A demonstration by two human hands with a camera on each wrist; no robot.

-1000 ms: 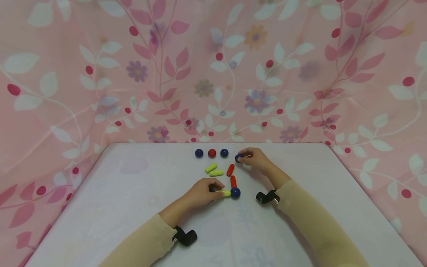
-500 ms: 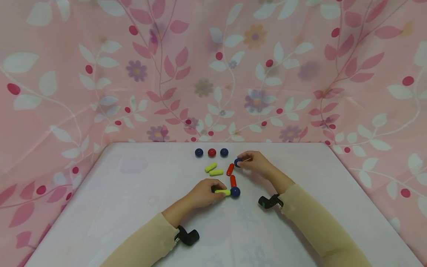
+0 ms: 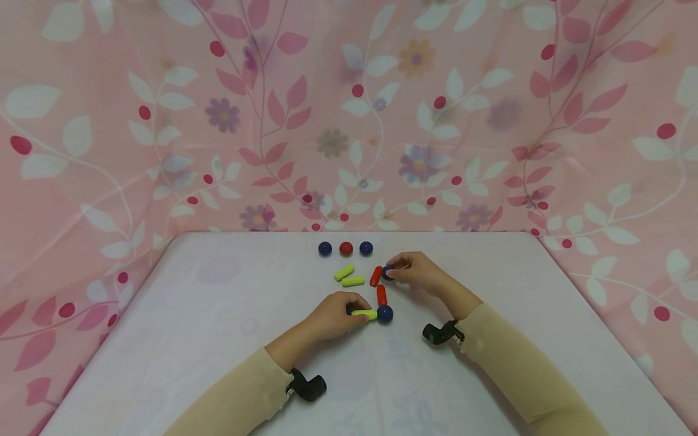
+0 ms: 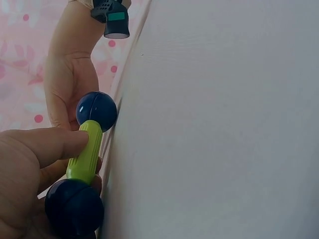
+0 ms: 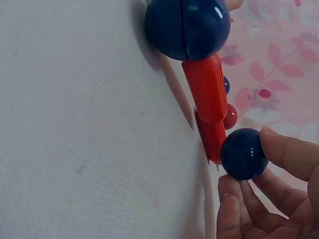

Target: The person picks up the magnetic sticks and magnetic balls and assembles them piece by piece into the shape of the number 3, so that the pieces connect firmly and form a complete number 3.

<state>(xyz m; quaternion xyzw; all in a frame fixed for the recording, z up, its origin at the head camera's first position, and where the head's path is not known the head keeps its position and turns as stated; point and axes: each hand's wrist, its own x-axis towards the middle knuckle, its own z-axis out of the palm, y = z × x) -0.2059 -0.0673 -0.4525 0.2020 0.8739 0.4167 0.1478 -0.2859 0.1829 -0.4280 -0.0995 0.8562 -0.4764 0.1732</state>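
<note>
My left hand (image 3: 335, 316) pinches a yellow-green ridged rod (image 4: 87, 154) between thumb and fingers. A dark blue ball (image 3: 385, 313) sits on the rod's right end, and another blue ball (image 4: 72, 208) on its other end is mostly behind the hand in the head view. From the right-end ball a red rod (image 3: 382, 295) points away toward the back. My right hand (image 3: 417, 270) holds a loose blue ball (image 5: 244, 154) by thumb and fingertips. That ball is close beside a second red rod (image 3: 376, 276) lying on the table.
Along the back of the white table (image 3: 245, 363), a blue ball (image 3: 325, 249), a red ball (image 3: 346, 249) and a blue ball (image 3: 366, 248) stand in a row. Two loose yellow-green rods (image 3: 345, 272) lie nearer. A pink floral cloth (image 3: 332, 121) hangs behind.
My right hand has brought its blue ball nearer to me, from beside the row of balls to next to the loose red rod. The left hand stays almost in place.
</note>
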